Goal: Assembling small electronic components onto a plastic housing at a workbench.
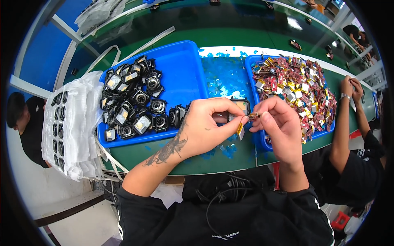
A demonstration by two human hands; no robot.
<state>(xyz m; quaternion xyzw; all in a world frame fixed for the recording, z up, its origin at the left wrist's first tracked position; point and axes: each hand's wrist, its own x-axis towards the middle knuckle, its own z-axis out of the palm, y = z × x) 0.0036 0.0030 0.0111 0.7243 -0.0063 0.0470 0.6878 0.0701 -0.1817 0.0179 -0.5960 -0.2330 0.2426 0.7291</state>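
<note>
Over the bench between two blue trays, my two hands meet at a small electronic part. My left hand (211,125), with a tattooed forearm, pinches a small yellow-and-silver battery piece (241,130) between thumb and fingers. My right hand (281,127) is closed on a small reddish-brown circuit board (255,116) close to the left fingertips. A thin strip seems to join the two parts. Just behind the left fingers shows a dark-rimmed smartwatch case (241,105); whether the left hand also grips it I cannot tell.
The left blue tray (186,61) carries a heap of black smartwatch cases (140,98). The right blue tray (251,65) is full of small boards and batteries (297,88). Blue film scraps (223,78) litter the bench. White packing trays (67,127) stack at left; a co-worker's hands (351,88) are at right.
</note>
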